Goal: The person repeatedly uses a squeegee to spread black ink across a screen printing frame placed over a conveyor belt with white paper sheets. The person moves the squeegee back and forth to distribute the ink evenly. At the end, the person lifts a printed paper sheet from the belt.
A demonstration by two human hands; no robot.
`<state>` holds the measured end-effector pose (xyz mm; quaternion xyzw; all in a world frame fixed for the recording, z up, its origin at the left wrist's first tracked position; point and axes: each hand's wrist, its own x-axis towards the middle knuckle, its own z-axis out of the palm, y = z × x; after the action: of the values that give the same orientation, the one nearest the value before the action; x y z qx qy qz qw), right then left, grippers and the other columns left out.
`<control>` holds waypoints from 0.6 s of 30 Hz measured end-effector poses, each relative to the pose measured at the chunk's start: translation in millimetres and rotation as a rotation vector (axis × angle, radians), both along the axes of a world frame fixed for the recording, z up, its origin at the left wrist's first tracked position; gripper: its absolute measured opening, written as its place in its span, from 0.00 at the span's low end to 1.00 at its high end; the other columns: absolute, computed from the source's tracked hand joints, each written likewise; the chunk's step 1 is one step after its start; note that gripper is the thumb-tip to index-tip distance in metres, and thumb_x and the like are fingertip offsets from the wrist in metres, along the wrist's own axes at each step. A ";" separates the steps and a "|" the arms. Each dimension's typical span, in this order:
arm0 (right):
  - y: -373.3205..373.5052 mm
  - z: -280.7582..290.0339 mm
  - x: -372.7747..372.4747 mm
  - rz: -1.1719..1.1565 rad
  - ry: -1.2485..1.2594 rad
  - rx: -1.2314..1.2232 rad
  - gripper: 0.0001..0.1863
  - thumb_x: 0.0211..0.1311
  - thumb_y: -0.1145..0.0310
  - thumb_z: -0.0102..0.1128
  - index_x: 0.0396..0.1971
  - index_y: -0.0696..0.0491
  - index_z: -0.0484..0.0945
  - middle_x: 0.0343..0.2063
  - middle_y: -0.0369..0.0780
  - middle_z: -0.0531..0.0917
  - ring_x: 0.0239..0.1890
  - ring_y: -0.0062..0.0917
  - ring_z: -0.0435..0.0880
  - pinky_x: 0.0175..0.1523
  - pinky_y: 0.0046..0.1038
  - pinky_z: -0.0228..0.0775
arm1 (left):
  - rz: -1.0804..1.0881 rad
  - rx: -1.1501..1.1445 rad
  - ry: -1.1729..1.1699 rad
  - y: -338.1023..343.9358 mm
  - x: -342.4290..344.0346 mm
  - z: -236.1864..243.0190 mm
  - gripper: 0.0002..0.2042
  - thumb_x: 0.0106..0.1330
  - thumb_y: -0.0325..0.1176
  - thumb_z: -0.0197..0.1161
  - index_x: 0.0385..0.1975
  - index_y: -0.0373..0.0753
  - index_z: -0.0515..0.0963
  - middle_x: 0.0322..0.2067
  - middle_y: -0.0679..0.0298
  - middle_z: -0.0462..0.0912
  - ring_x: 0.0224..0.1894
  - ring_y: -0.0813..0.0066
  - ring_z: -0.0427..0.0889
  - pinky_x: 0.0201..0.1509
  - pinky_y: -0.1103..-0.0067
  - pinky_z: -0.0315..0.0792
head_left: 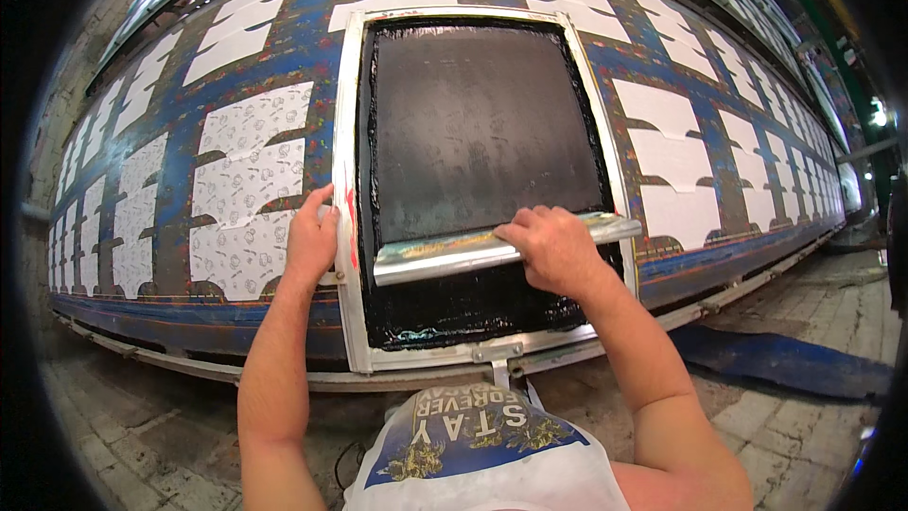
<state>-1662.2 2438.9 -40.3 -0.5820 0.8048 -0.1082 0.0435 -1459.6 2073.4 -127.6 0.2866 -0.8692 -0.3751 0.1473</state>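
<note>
The person seems to be in the middle of spreading black ink (pixel 445 308) with a long shiny metal bar (pixel 445 258). The bar lies across the inside of a big pale frame (pixel 352 132), nearer its bottom end, with its right end over the frame's side. The right hand (pixel 555 251) has its fingers closed around the bar, right of its middle. The left hand (pixel 312 235) is by the left side of the frame, with its fingers bent and half open; I can't tell if they grip the frame or just rest there. I think the next move needs a firm, even push on the bar, and the frame must not slip.

The frame sits on a very long tabletop (pixel 314 11), blue and brown with lots of paint specks. White pieces with curved cuts lie in rows on it. On the near left, the pieces (pixel 251 151) have little drawings. On the near right, the pieces (pixel 662 151) look plain. A metal rail (pixel 151 352) runs along the near edge.

Below is a worn block floor (pixel 794 298), with a long blue strip (pixel 785 361) on the right. A rough wall (pixel 104 14) stands far left, and a bright light (pixel 878 115) shines in the dark on the right
</note>
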 end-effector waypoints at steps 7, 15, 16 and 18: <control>58.9 0.3 94.0 -0.062 -0.018 0.000 0.33 0.40 0.77 0.78 0.54 0.48 0.89 0.45 0.39 0.89 0.47 0.40 0.88 0.53 0.43 0.82 | -0.011 0.029 0.026 -1.1 -1.5 -2.4 0.20 0.81 0.30 0.62 0.70 0.35 0.81 0.61 0.41 0.90 0.65 0.46 0.89 0.71 0.61 0.78; 50.0 20.0 85.5 -0.094 -0.067 0.131 0.29 0.48 0.78 0.75 0.55 0.46 0.89 0.46 0.40 0.90 0.52 0.42 0.89 0.57 0.43 0.81 | 0.025 0.033 0.001 4.2 -0.6 5.0 0.19 0.80 0.30 0.63 0.68 0.34 0.82 0.61 0.41 0.89 0.65 0.43 0.87 0.72 0.61 0.77; 50.7 25.8 85.4 -0.097 -0.079 0.096 0.26 0.51 0.79 0.73 0.53 0.46 0.90 0.45 0.41 0.91 0.52 0.42 0.90 0.58 0.44 0.81 | 0.040 0.052 -0.004 3.2 -1.2 4.8 0.19 0.79 0.30 0.63 0.67 0.34 0.82 0.60 0.41 0.89 0.65 0.43 0.87 0.72 0.61 0.77; 57.9 34.9 93.0 -0.105 -0.056 0.096 0.26 0.51 0.80 0.73 0.53 0.46 0.90 0.45 0.40 0.91 0.52 0.42 0.90 0.58 0.44 0.81 | 0.022 0.005 0.016 1.3 -1.8 2.5 0.19 0.80 0.30 0.63 0.67 0.34 0.82 0.60 0.41 0.89 0.65 0.43 0.87 0.72 0.62 0.77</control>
<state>-1569.2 2496.7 -5.4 -0.5329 0.8370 -0.0876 0.0881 -1461.4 2074.7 -125.1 0.2935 -0.8638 -0.3781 0.1577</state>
